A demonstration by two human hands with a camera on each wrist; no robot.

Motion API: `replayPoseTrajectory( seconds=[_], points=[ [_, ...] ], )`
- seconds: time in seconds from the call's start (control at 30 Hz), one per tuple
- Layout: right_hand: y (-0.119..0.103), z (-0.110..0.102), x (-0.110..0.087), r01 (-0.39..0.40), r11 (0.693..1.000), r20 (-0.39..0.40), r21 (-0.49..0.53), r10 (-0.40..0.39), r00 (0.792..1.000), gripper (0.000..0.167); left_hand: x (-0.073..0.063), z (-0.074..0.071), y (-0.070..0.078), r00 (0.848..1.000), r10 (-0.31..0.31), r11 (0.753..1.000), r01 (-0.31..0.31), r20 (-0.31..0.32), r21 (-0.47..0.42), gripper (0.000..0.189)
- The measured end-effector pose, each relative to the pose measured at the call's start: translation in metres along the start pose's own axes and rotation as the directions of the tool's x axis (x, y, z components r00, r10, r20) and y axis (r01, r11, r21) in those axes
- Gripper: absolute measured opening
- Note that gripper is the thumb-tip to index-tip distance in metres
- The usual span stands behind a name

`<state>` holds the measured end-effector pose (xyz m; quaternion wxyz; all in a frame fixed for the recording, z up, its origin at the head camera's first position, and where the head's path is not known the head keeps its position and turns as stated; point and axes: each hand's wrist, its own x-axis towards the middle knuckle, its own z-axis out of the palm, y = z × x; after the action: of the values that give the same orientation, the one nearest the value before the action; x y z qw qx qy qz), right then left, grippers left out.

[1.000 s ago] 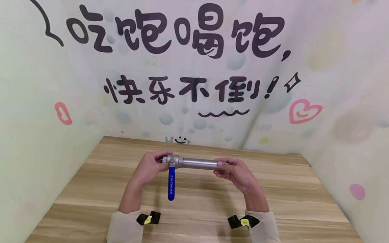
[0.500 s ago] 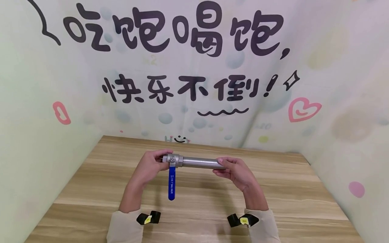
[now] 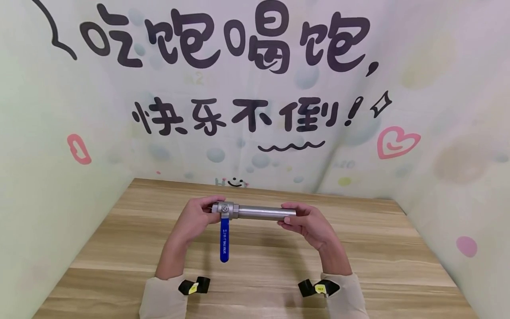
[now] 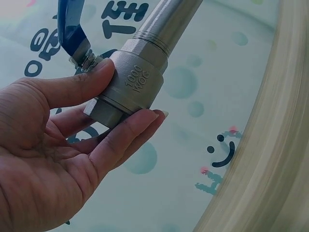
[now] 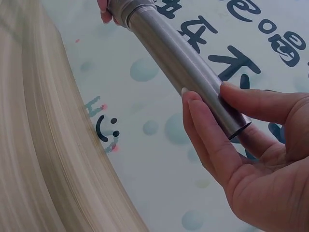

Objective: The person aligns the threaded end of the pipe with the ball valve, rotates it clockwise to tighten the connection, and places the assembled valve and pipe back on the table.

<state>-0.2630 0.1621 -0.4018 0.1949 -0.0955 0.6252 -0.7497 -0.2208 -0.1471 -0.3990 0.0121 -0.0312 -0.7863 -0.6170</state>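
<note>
A steel ball valve with raised lettering is joined to a straight metal pipe, some thread showing at the joint in the left wrist view. Its blue lever handle points toward the person. My left hand grips the valve body, thumb on the near side and fingertips around the other. At the pipe's free end, my right hand pinches the pipe between thumb and fingers. The pipe's open end shows just past the thumb. Valve and pipe are held nearly level above the table.
Beneath the hands lies a wood-grain table. A printed cloth wall with large lettering stands behind it, with pale walls at both sides. Black straps with yellow labels are at both sleeve cuffs.
My right thumb rolls over the pipe, going up to its top and then back down to the near side, and the fingers shift around it. The left hand and valve stay nearly still.
</note>
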Motion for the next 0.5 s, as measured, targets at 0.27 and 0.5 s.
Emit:
replayPoseTrajectory(
  seconds=[0.27, 0.5],
  points=[
    [-0.0013, 0.0004, -0.0008, -0.001, 1.0, -0.009, -0.02, 0.001, 1.0, 0.032, 0.0011, 0.0, 0.0018, 1.0, -0.001, 1.0, 0.001, -0.001, 0.0, 0.044],
    [-0.001, 0.0011, -0.0013, -0.011, 0.999, -0.021, -0.031, 0.01, 1.0, 0.04, 0.001, 0.0008, 0.002, 1.0, -0.004, 1.0, 0.004, -0.002, 0.004, 0.043]
  ],
)
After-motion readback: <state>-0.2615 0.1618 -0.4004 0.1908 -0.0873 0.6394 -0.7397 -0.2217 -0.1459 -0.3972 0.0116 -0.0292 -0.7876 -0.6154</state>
